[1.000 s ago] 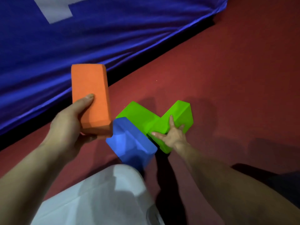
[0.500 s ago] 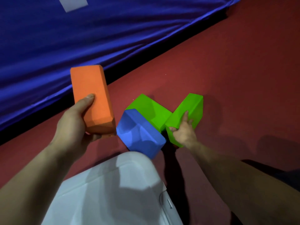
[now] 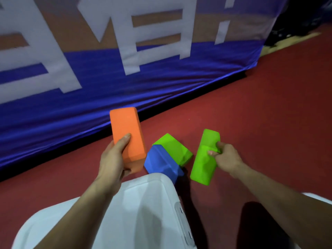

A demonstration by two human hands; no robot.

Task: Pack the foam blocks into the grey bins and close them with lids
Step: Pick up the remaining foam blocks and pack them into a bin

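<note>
We see the left hand (image 3: 113, 159) gripping the orange foam block (image 3: 125, 130), thumb on its top face; the right hand (image 3: 226, 157) pinches a green foam block (image 3: 204, 162) at its side (we cannot tell whether it clears the ground); between them a second green block (image 3: 172, 148) and a blue block (image 3: 159, 162) lie touching on the red floor (image 3: 251, 114), near the blue banner (image 3: 107, 87).

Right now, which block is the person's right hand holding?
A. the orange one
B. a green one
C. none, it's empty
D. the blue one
B: the right hand curls its fingers round a green foam block, while the orange foam block is in the left hand and the blue foam block is in neither hand.
</note>
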